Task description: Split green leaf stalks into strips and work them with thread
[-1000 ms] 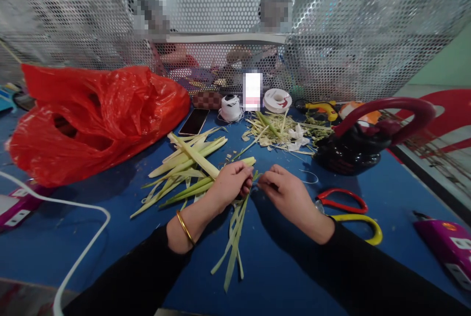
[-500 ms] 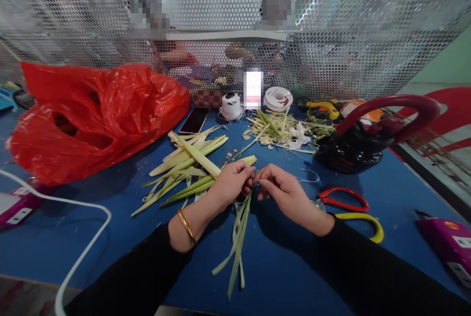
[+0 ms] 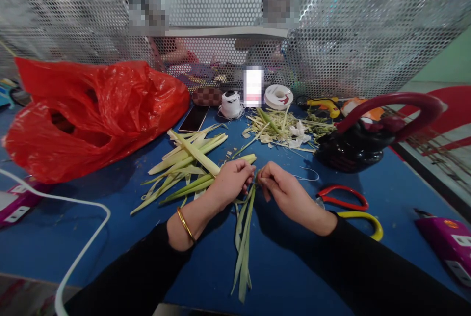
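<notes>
Over the middle of the blue table, my left hand point(image 3: 233, 178) is closed on a bunch of green leaf strips point(image 3: 243, 257), whose long ends hang toward me. Close beside it, my right hand point(image 3: 279, 187) pinches at the top of the strips. A thin white thread point(image 3: 311, 174) comes out from behind my right hand and curls on the table; the fingertips mostly hide where it is gripped. Left of my left hand lies a loose pile of pale green leaves point(image 3: 184, 159).
A red plastic bag point(image 3: 99, 115) fills the left. Behind are a phone point(image 3: 194, 118), a thread cone point(image 3: 231, 105), a white spool point(image 3: 278, 96) and leaf scraps point(image 3: 274, 127). A black pot point(image 3: 349, 151), red-handled pliers point(image 3: 346, 197) and purple power strips point(image 3: 447, 245) lie around.
My right hand has shifted slightly and its fingers have curled closer. The hanging strip ends have swung to the right and bunched together. My left hand stays nearly in place.
</notes>
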A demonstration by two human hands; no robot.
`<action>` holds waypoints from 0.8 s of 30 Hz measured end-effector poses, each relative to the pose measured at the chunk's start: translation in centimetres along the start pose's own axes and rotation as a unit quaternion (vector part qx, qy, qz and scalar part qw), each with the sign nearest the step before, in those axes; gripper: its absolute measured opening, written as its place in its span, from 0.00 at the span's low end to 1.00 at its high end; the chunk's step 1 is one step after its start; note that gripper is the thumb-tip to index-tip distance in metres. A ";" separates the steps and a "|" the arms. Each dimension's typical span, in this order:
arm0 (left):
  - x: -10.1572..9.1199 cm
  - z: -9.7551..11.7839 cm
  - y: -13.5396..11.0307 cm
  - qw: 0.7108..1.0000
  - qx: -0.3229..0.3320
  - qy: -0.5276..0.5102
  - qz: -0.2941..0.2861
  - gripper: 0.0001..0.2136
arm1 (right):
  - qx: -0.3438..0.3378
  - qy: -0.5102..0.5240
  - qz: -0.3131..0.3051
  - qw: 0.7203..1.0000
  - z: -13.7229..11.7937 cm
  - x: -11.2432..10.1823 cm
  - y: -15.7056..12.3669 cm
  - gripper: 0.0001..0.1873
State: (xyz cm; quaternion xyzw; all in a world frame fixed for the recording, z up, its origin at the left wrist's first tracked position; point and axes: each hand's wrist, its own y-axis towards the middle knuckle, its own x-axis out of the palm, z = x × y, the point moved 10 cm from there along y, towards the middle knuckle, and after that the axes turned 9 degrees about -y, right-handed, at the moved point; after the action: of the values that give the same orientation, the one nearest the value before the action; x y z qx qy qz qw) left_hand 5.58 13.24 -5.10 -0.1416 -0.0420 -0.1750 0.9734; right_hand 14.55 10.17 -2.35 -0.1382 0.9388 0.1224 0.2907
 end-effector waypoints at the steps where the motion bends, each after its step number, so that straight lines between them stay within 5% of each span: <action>1: 0.0 0.0 0.0 1.000 0.001 0.002 0.000 0.12 | 0.001 -0.001 -0.001 1.000 0.0 0.0 0.0 0.10; 12: -0.2 -0.2 0.0 1.000 -0.004 0.012 0.002 0.12 | -0.001 -0.010 -0.004 1.000 0.2 0.1 0.0 0.10; 17: -0.7 -0.1 0.0 1.000 -0.015 -0.003 0.017 0.12 | -0.018 -0.014 0.066 0.998 0.2 -1.4 0.3 0.12; 24: -0.2 -0.3 -0.2 0.998 -0.038 0.051 -0.027 0.06 | 0.084 0.033 0.074 0.993 2.6 -1.5 0.3 0.13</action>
State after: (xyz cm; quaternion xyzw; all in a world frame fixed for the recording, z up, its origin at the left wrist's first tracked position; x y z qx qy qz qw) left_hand 5.36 13.06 -5.34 -0.1681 0.0103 -0.2094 0.9632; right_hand 16.93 11.51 -3.50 -0.0476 0.9624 0.0596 0.2607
